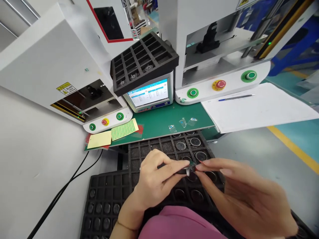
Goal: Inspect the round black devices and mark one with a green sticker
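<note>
pinching a small round black part (186,170) between thumb and fingers, my left hand (156,181) holds it over the black compartment tray (159,146) in front of me. my right hand (239,192) comes in from the other side, its fingertips (199,167) closed on a tiny bit at the part's edge, the other fingers loosely stretched out; i cannot tell just what that bit is. both hands meet above the middle of the tray, where several pockets hold round lens-like discs (195,142). a 2nd black tray (104,205) sits lower left of it, its pockets filled with grey oval pieces. beyond the trays lies a green mat (159,121) with a few scraps of clear film (183,122), a yellow note (99,139) and a sheet of green dots (124,129). a small screen (149,94) glows behind it, with a 3rd black tray (143,59) tilted on top. white papers (259,106) with a pen (235,97) lie to the right.
</note>
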Motion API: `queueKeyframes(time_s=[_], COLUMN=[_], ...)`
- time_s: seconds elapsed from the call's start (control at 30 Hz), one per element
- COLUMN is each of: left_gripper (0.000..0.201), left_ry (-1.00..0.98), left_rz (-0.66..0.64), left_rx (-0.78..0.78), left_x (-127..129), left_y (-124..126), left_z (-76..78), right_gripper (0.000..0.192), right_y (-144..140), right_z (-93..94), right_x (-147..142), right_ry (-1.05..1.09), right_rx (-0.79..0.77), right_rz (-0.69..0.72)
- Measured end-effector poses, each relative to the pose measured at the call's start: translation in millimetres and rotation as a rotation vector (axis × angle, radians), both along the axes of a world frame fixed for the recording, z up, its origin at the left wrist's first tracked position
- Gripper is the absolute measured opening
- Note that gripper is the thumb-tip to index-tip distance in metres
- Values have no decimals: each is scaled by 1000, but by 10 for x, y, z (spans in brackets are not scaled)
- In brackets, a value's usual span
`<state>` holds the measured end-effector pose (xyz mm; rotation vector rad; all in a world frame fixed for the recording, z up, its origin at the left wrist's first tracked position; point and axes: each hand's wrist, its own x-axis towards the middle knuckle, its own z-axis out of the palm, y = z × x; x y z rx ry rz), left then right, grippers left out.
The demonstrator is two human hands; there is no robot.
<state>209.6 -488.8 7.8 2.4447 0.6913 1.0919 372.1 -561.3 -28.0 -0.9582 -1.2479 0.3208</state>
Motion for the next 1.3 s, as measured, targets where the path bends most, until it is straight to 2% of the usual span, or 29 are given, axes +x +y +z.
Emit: queueKeyframes(time_s=[0.23,0.4,0.57,0.77,1.07,1.2,1.3], left_gripper=[20,20,19,19,18,18,17], left_ry=[118,123,103,99,117,119,118], left_rz=[9,-18,-25,-20,-23,-16,-8], left_rx=[67,51,50,58,16,1,-12], left_x=[-77,-92,-78,-60,-77,-102,-96], left_y=[4,1,11,27,33,48,49], left_z=[12,16,34,29,4,-18,-33], right_gripper=[46,44,36,36,42,26,31], right_y=[36,107,62,13,59,99,147], right_z=[3,54,-2,-38,-71,8,84], right_x=[17,71,87,78,114,146,176], right_ry=[-104,-201,-211,-245,-192,-248,-297], right_rx=[-48,-17,-13,-27,-23,-80,-91], right_rz=[-32,62,21,-40,16,88,122])
